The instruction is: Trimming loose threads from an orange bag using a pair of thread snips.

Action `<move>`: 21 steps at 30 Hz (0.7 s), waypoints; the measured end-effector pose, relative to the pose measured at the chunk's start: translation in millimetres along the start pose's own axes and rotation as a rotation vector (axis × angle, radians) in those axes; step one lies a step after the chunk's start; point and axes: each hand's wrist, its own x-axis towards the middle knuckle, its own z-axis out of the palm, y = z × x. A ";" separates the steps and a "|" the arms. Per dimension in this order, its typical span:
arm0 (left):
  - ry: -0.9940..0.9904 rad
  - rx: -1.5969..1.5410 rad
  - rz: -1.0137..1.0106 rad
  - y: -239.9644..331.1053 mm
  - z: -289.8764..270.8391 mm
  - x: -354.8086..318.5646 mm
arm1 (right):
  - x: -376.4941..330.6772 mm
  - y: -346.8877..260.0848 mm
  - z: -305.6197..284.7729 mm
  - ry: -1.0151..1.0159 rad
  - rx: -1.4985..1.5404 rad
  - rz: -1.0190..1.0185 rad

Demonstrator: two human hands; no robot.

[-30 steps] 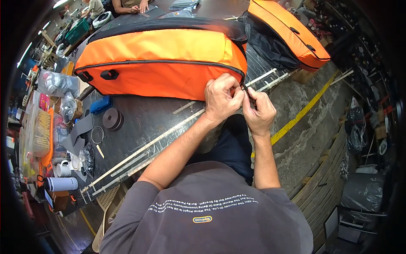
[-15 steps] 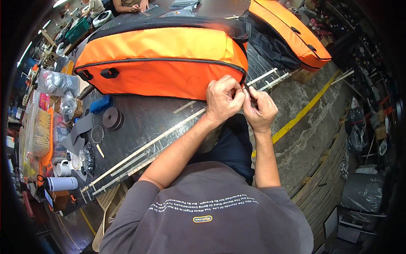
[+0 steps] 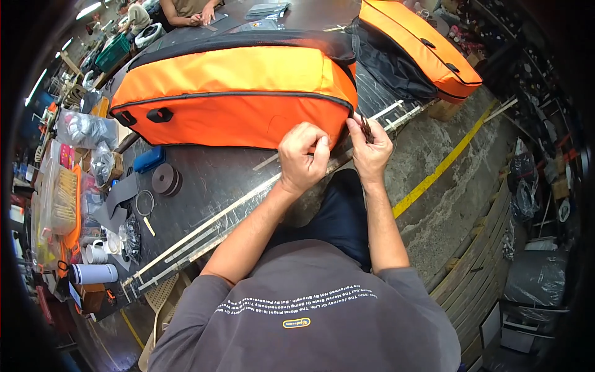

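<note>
A long orange bag (image 3: 229, 115) with black piping lies on its side on the dark table. By the lower edge of its right end is my left hand (image 3: 302, 155), its fingers curled closed. Whatever they pinch, if anything, is too small to make out. Just past the bag's right corner, my right hand (image 3: 372, 155) grips a small dark metal tool (image 3: 367, 129) that looks like thread snips. A thin thread shows beside this hand. My thumb points toward the piping at the corner.
Another orange and black bag (image 3: 424, 46) lies at the far right. On the table's left are dark tape rolls (image 3: 166, 179), a blue case (image 3: 149, 159), a white mug (image 3: 96, 253) and plastic boxes (image 3: 61, 198). A co-worker's hands (image 3: 203, 17) rest at the far side.
My left hand has moved left and down, away from the right one. The right hand has turned, so the dark tool shows. The bag sits slightly lower in view.
</note>
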 end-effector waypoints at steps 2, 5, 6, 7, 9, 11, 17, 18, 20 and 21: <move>0.018 0.143 0.163 14.4 -15.6 21.5 | 0.4 -7.0 -3.1 -0.002 0.162 0.141; 0.051 0.245 0.286 23.0 -28.6 55.0 | 12.1 -19.4 -25.0 -0.058 0.116 0.175; 0.047 0.257 0.309 24.6 -29.9 68.2 | 18.2 -23.6 -31.6 -0.096 0.094 0.172; 0.009 0.297 0.331 25.0 -32.9 79.4 | 22.8 -30.2 -32.7 -0.120 0.167 0.204; -0.088 0.258 0.335 31.3 -32.9 99.3 | 30.5 -47.6 -27.6 -0.168 0.263 0.233; -0.264 0.321 0.343 40.1 -31.8 110.9 | 37.3 -64.0 -20.8 -0.258 0.311 0.192; -0.425 0.319 0.190 33.2 -27.2 122.7 | 41.9 -73.5 -12.4 -0.237 0.183 0.122; -0.427 0.326 0.189 31.8 -28.7 124.2 | 42.4 -76.3 -11.8 -0.189 0.126 0.103; -0.353 0.018 -0.240 28.3 -27.6 127.3 | 41.6 -74.6 -24.7 -0.219 0.046 0.154; -0.344 -0.095 -0.285 26.7 -27.6 128.2 | 39.2 -72.4 -27.5 -0.223 -0.073 0.122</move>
